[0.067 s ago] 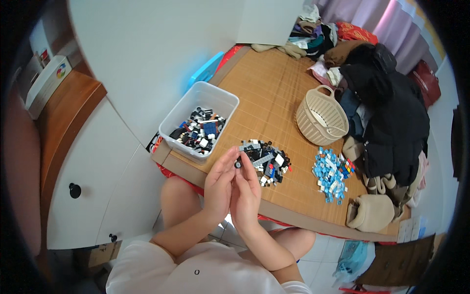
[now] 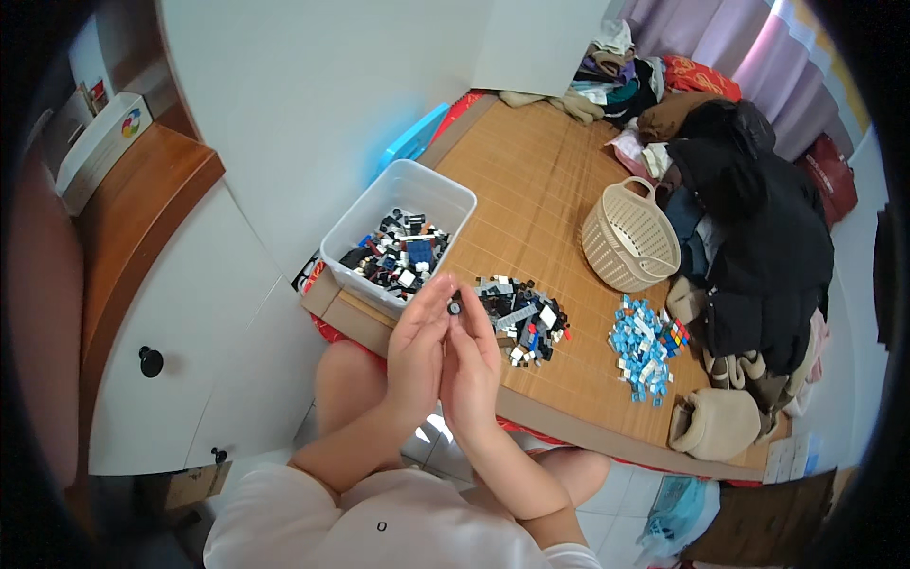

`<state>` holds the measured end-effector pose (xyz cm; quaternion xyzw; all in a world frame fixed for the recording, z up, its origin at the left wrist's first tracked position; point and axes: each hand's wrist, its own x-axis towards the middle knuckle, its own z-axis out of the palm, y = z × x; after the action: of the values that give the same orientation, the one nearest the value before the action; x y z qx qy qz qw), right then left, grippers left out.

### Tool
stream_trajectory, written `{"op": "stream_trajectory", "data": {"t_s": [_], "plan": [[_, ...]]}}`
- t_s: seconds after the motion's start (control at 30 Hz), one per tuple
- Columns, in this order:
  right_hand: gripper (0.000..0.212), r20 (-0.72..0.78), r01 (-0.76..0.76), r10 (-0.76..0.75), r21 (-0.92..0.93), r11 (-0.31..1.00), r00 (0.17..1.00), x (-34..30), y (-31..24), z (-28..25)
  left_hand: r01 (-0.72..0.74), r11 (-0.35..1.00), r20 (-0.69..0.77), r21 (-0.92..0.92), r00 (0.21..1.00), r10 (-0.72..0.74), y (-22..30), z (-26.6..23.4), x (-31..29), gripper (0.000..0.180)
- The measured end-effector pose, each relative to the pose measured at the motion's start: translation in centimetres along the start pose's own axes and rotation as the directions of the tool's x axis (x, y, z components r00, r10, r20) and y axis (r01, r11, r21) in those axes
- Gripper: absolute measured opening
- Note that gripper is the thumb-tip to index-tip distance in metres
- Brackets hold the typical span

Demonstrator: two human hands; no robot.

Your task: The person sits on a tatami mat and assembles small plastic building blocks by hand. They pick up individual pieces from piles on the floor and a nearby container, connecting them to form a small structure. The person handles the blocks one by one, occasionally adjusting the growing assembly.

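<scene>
My left hand (image 2: 414, 356) and my right hand (image 2: 471, 372) are cupped together in front of me, above the near edge of the mat-covered surface. Between the thumbs and fingers sits a small black toy wheel (image 2: 454, 308) with a grey centre, and both hands close around it. Part of it is hidden by the fingers. Right beyond the fingertips lies a loose pile of black, grey and white building bricks (image 2: 531, 321). To the left of the hands stands a clear plastic bin (image 2: 338, 254) with many mixed bricks inside.
A blue lid (image 2: 414, 136) leans behind the bin. To the right are a beige basket (image 2: 616, 256), a heap of light-blue and white bricks (image 2: 640, 346) and a coloured puzzle cube (image 2: 675, 337). Clothes (image 2: 754, 237) are piled along the far right. A white cabinet (image 2: 180, 379) stands left.
The view has shifted slightly, so the surface and its things appear a little further right. Both hands, still together around the wheel, have moved slightly left and up in the picture.
</scene>
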<state>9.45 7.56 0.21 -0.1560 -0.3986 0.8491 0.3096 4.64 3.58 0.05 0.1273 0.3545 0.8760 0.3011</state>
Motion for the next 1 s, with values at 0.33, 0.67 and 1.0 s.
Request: {"op": "stream_trajectory", "data": {"t_s": [0.33,0.67,1.0], "plan": [[0.049,0.120,-0.031,0.037,-0.051,0.998,0.992,3.0,1.8,3.3,-0.200,0.980,-0.081,-0.017,0.977,0.198,2.8,-2.4,2.5,0.052],[0.047,0.121,0.015,0.007,-0.175,0.985,0.993,3.1,2.1,2.1,-0.304,0.951,-0.117,0.057,0.944,0.309,3.2,-3.5,2.8,0.050],[0.047,-0.049,0.030,-0.038,-0.164,0.986,0.998,0.8,1.3,-2.7,-0.001,0.986,0.083,0.168,0.996,-0.013,-0.6,-1.2,-0.6,0.041]]}}
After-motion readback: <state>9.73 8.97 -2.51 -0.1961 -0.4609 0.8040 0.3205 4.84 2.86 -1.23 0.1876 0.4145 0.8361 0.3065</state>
